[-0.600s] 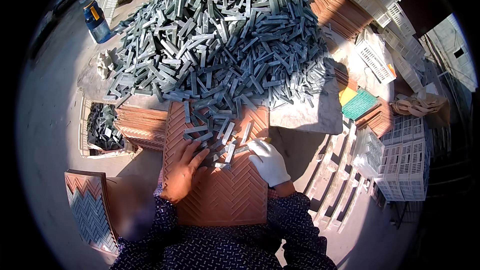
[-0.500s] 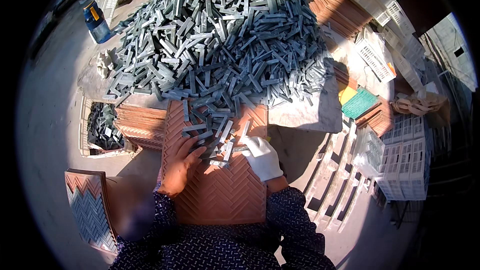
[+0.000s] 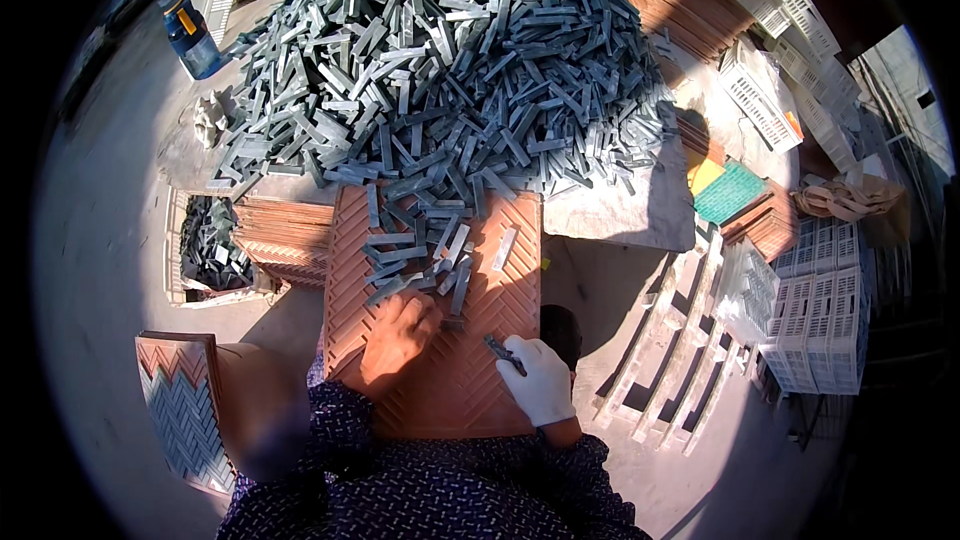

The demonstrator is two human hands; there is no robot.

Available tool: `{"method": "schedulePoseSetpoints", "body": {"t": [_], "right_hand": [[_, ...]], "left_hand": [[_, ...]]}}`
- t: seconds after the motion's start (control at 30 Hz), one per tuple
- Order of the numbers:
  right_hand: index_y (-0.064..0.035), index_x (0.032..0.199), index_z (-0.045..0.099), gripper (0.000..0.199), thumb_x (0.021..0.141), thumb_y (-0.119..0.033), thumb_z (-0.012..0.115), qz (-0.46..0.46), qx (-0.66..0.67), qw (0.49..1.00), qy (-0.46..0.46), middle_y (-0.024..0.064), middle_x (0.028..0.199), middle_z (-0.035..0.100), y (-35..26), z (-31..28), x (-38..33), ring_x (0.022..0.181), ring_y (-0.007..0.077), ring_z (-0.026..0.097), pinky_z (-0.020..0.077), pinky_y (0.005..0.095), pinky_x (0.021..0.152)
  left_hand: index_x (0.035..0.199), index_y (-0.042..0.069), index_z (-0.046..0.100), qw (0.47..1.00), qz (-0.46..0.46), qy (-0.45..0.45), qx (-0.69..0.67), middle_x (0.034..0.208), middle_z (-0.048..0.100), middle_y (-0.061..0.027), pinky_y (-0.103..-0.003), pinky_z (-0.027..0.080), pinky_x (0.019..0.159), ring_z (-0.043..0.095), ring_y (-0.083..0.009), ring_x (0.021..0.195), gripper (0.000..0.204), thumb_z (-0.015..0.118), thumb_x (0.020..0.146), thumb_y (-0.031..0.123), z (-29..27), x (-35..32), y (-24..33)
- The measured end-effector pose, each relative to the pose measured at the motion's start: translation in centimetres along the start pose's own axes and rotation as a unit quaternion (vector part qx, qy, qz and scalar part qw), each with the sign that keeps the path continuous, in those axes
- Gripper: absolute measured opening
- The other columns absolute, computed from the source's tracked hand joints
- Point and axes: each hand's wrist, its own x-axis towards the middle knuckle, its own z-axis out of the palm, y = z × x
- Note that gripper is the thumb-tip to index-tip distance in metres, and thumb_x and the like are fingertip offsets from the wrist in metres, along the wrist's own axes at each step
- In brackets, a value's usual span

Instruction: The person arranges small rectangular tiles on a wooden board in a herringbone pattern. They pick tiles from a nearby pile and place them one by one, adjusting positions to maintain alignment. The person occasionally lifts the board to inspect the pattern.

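A reddish-brown tray with herringbone ridges lies in front of me. Loose grey stone strips are scattered over its upper half. My left hand, bare, is curled low over the tray beside the nearest strips; its fingertips are hidden, so what they grip cannot be made out. In a white glove, my right hand pinches one dark grey strip over the tray's right side. One pale strip lies apart at the upper right of the tray.
Beyond the tray rises a large heap of grey strips on a table. Stacked brown trays and a crate of dark pieces stand left. A filled herringbone panel leans nearer. Pallet and white crates are right.
My right hand has drawn back toward me with a strip between its fingers. My left hand has shifted right, and its fingers have curled in. Some strips on the tray have moved.
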Motion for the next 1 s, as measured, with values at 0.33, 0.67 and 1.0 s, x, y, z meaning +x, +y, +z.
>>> {"method": "schedulePoseSetpoints", "body": {"t": [0.33, 0.67, 1.0], "right_hand": [[-0.0090, 0.098, 0.055, 0.025, 0.079, -0.021, 0.066, -0.029, -0.011, 0.999, -0.024, 0.0093, 0.089, 0.059, 0.8, -0.8, -3.3, 0.082, 0.0288, 0.059, 0.0475, 0.0395, 0.070], [-0.0100, 0.098, 0.055, 0.013, 0.087, -0.016, 0.056, -0.034, -0.037, 0.996, -0.069, 0.0095, 0.084, 0.058, 1.7, -2.3, -4.6, 0.080, 0.0296, 0.059, 0.0475, 0.0402, 0.068], [-0.0095, 0.097, 0.056, 0.014, 0.083, -0.013, 0.059, 0.032, 0.005, 0.999, -0.016, 0.0098, 0.085, 0.056, 1.1, -2.2, -6.1, 0.084, 0.0300, 0.057, 0.0476, 0.0396, 0.069]], "left_hand": [[0.096, 0.007, 0.056, 0.978, -0.014, -0.131, -0.163, 0.094, 0.056, -0.0072, -0.036, 0.050, 0.071, 0.056, -0.0260, 0.090, 0.020, 0.057, 0.076, 0.007, -2.0, -3.5, 4.0], [0.097, 0.005, 0.059, 0.966, -0.070, -0.175, -0.175, 0.097, 0.057, -0.0107, -0.039, 0.048, 0.077, 0.055, -0.0291, 0.093, 0.022, 0.062, 0.076, 0.007, -3.1, -3.9, 4.4], [0.100, 0.003, 0.059, 0.962, -0.098, -0.148, -0.206, 0.095, 0.056, -0.0105, -0.039, 0.048, 0.077, 0.055, -0.0300, 0.091, 0.023, 0.065, 0.077, 0.007, -3.2, -3.9, 4.7]]}}
